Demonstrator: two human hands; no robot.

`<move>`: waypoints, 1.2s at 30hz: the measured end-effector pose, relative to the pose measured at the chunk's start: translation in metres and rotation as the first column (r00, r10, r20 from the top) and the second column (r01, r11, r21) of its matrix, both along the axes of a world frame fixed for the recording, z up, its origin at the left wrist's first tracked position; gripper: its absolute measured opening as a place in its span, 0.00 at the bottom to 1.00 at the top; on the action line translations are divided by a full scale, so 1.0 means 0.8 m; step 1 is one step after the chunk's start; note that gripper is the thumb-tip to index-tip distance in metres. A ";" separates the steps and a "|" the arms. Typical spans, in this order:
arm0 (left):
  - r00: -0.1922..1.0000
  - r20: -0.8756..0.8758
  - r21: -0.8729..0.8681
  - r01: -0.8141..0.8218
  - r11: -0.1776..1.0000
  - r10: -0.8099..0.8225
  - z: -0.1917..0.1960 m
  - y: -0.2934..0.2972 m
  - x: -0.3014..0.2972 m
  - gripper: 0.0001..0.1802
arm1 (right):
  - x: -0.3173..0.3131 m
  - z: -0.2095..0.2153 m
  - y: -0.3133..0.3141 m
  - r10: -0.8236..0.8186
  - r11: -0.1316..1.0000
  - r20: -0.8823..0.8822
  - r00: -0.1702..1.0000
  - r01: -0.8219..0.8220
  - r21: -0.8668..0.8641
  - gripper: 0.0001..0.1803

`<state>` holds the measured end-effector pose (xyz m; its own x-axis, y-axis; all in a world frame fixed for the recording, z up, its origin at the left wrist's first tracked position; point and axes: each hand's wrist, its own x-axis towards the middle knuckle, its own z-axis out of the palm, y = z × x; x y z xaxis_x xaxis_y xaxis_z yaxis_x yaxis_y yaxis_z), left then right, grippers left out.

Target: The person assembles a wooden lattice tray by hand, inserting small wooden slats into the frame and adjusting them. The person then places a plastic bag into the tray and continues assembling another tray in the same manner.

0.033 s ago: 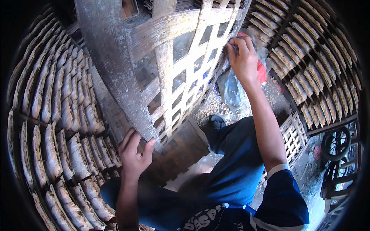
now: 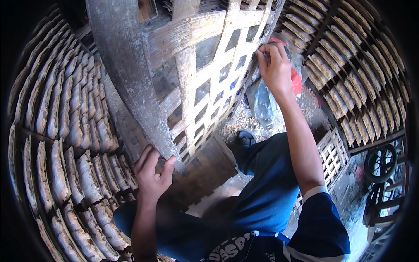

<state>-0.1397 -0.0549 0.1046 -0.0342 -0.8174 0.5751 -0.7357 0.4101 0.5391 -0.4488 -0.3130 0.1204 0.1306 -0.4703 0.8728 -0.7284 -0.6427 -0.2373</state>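
Head view: a person in a dark blue short-sleeved shirt and blue trousers holds a large woven panel (image 2: 186,74) of pale slats, tilted, between both hands. It stands ahead of the person, its top running past the upper border. The left hand (image 2: 152,177) grasps the panel's near left corner, thumb and fingers around the wide grey side board (image 2: 122,56). The right hand (image 2: 277,72) grips the right edge between thumb and curled fingers. Beyond that edge, on the floor (image 2: 233,127) strewn with pale scraps, lie a clear plastic bag (image 2: 264,102) and something red (image 2: 297,81); a sandalled foot (image 2: 247,139) is near. Tightly packed rows of rough-edged pieces (image 2: 59,170) fill the far left, with similar rows (image 2: 345,52) at upper right. Below those are a smaller lattice (image 2: 334,153) and a black wheel (image 2: 380,163)
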 end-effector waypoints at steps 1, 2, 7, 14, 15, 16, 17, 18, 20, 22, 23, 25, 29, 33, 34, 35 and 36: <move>1.000 -0.013 0.010 -0.019 1.000 0.019 0.000 0.001 0.002 0.12 | -0.001 -0.003 0.001 0.038 0.998 0.009 0.999 -0.038 0.052 0.08; 0.999 -0.026 0.021 -0.037 0.999 0.038 -0.002 0.003 0.004 0.12 | -0.003 -0.006 0.003 0.075 0.992 0.019 0.997 -0.077 0.105 0.08; 0.995 -0.080 0.022 -0.054 0.998 0.056 -0.012 -0.001 0.020 0.13 | -0.059 -0.042 -0.039 0.021 0.899 0.610 0.792 -0.281 0.335 0.11; 0.997 -0.078 0.014 -0.030 0.999 0.031 -0.005 -0.006 0.012 0.12 | -0.130 -0.069 -0.052 -0.450 0.760 0.277 0.849 0.201 0.618 0.18; 0.995 -0.093 0.007 -0.018 1.000 0.019 -0.004 -0.008 0.008 0.12 | -0.140 -0.072 -0.055 -0.509 0.738 0.097 0.855 0.376 0.561 0.20; 0.996 -0.084 0.021 -0.025 0.999 0.026 -0.003 -0.006 0.011 0.12 | -0.121 -0.062 -0.042 -0.464 0.785 0.082 0.882 0.367 0.500 0.19; 0.996 -0.082 0.029 -0.023 0.999 0.025 -0.001 -0.006 0.012 0.12 | -0.112 -0.052 -0.035 -0.423 0.844 0.092 0.902 0.355 0.402 0.18; 0.997 -0.080 0.038 -0.021 0.999 0.024 0.000 -0.006 0.012 0.11 | -0.105 -0.044 -0.030 -0.381 0.893 0.095 0.920 0.338 0.298 0.17; 0.996 -0.082 0.024 -0.026 0.999 0.028 0.000 -0.007 0.011 0.11 | -0.087 -0.019 -0.011 -0.209 0.971 0.096 0.973 0.196 0.136 0.15; 0.996 -0.081 0.014 -0.037 0.999 0.038 0.001 -0.007 0.010 0.11 | -0.062 0.003 0.012 -0.034 0.998 -0.028 0.999 0.036 0.047 0.16; 0.996 -0.080 0.016 -0.042 0.999 0.043 0.001 -0.007 0.008 0.11 | -0.051 0.011 0.021 0.049 0.999 -0.095 0.994 -0.048 0.014 0.17; 0.996 -0.078 0.018 -0.044 0.999 0.045 0.000 -0.005 0.007 0.11 | -0.036 0.018 0.031 0.074 0.997 -0.238 0.968 -0.072 0.019 0.21; 0.996 -0.087 0.009 -0.029 1.000 0.030 0.001 -0.006 0.008 0.11 | -0.021 0.015 0.034 0.060 0.996 -0.353 0.934 -0.034 0.079 0.23; 0.997 -0.077 -0.004 -0.015 1.000 0.015 0.003 -0.008 0.009 0.11 | -0.017 0.013 0.030 -0.004 0.995 -0.370 0.929 0.040 0.090 0.21; 0.997 -0.077 0.005 -0.015 1.000 0.015 0.003 -0.007 0.009 0.11 | -0.017 0.011 0.028 -0.023 0.995 -0.377 0.926 0.059 0.084 0.21; 0.997 -0.077 0.015 -0.014 1.000 0.015 0.003 -0.006 0.008 0.10 | -0.016 0.011 0.027 -0.024 0.994 -0.373 0.928 0.063 0.091 0.19; 0.997 -0.077 0.025 -0.013 1.000 0.015 0.004 -0.006 0.008 0.10 | -0.015 0.011 0.025 -0.025 0.993 -0.368 0.929 0.066 0.098 0.18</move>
<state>-0.1335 -0.0593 0.1075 0.0209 -0.8315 0.5551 -0.6970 0.3860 0.6043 -0.4608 -0.2932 0.1289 0.4072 -0.5714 0.7126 -0.8056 -0.5922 -0.0145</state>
